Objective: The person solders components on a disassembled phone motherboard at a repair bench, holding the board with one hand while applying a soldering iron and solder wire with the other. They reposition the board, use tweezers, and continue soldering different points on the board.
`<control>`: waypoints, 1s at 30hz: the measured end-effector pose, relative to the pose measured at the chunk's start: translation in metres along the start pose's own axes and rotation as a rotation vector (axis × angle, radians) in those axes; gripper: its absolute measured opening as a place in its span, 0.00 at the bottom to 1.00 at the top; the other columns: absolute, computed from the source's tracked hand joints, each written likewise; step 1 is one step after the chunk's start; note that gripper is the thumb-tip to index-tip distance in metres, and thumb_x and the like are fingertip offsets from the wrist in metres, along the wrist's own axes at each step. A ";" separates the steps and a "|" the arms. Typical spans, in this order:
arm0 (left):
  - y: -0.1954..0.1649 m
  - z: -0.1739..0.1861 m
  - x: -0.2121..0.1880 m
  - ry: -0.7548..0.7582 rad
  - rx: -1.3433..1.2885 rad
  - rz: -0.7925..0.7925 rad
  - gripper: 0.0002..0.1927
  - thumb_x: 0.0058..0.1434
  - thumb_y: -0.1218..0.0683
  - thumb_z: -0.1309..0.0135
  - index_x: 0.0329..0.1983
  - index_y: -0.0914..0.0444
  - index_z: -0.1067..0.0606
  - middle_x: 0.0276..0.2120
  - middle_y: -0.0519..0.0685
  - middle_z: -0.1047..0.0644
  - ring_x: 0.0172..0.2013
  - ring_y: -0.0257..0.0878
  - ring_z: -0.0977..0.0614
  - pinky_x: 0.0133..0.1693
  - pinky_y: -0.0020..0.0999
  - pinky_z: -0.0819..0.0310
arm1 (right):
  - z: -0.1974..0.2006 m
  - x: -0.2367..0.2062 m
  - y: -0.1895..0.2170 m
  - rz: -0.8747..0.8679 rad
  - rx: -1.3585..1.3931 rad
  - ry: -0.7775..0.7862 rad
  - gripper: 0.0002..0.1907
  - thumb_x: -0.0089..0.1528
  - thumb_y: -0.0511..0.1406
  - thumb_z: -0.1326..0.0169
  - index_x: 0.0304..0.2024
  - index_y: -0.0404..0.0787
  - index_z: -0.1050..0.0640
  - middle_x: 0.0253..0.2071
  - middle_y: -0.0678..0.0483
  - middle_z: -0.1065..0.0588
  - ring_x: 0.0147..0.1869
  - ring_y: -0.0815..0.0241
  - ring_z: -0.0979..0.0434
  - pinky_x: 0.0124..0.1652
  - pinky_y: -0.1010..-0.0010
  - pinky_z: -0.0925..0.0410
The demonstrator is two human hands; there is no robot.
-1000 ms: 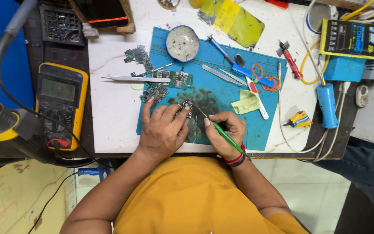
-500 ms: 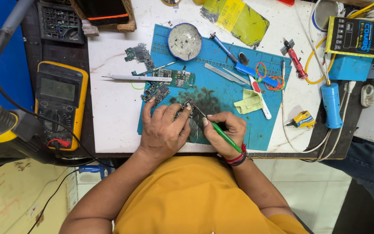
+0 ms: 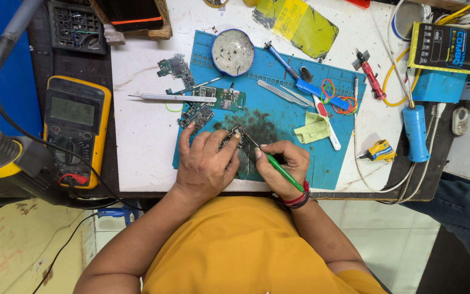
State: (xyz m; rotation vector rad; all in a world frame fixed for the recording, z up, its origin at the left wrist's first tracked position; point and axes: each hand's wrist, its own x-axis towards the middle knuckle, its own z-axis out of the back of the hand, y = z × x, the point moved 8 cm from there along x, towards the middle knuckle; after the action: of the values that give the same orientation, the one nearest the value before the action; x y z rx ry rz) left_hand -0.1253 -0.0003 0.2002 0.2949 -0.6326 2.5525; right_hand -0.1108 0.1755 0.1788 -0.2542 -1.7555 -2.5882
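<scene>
Four circuit boards [image 3: 176, 67], two tweezers [image 3: 172, 98], one multimeter [image 3: 74, 130], one round tin [image 3: 233, 51].

shirt: plain mustard-yellow cloth top [image 3: 246, 250], short sleeves
forearms: bare
right wrist: red and black thread bands [image 3: 297, 199]

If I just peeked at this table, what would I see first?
Probably the two hands in the middle: the left hand presses a small circuit board onto the blue mat, and the right hand holds a green-handled tool with its tip on the board. Next, the yellow multimeter at the left, and the round tin at the mat's top edge.
</scene>
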 end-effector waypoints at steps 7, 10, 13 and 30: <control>0.000 0.000 0.000 -0.004 0.004 0.004 0.15 0.65 0.50 0.42 0.52 0.57 0.18 0.46 0.47 0.23 0.49 0.42 0.24 0.68 0.50 0.52 | 0.001 -0.001 -0.001 -0.001 0.004 -0.014 0.05 0.60 0.26 0.37 0.35 0.35 0.22 0.27 0.56 0.23 0.29 0.73 0.27 0.30 0.79 0.35; -0.001 0.000 -0.001 -0.001 -0.003 0.005 0.15 0.64 0.50 0.42 0.52 0.57 0.18 0.46 0.47 0.23 0.49 0.42 0.24 0.68 0.50 0.52 | 0.001 -0.001 -0.001 0.000 -0.004 -0.009 0.05 0.60 0.26 0.37 0.35 0.35 0.22 0.26 0.56 0.23 0.28 0.73 0.27 0.29 0.79 0.35; 0.000 0.000 0.000 -0.004 0.000 0.007 0.15 0.64 0.50 0.42 0.52 0.57 0.18 0.46 0.47 0.23 0.49 0.42 0.24 0.67 0.50 0.51 | 0.001 -0.001 -0.001 -0.003 -0.001 -0.015 0.05 0.60 0.26 0.37 0.35 0.35 0.22 0.26 0.56 0.23 0.28 0.73 0.27 0.29 0.79 0.35; -0.001 0.000 -0.001 0.006 0.007 0.004 0.16 0.64 0.49 0.42 0.52 0.57 0.18 0.46 0.47 0.23 0.49 0.42 0.24 0.68 0.50 0.52 | -0.001 -0.001 -0.001 0.004 0.000 -0.012 0.05 0.59 0.25 0.36 0.35 0.34 0.21 0.28 0.55 0.22 0.30 0.72 0.25 0.30 0.79 0.34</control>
State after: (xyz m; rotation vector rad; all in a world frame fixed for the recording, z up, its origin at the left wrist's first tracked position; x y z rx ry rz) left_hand -0.1240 -0.0002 0.2005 0.2882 -0.6227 2.5593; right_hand -0.1099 0.1751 0.1779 -0.2731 -1.7564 -2.5899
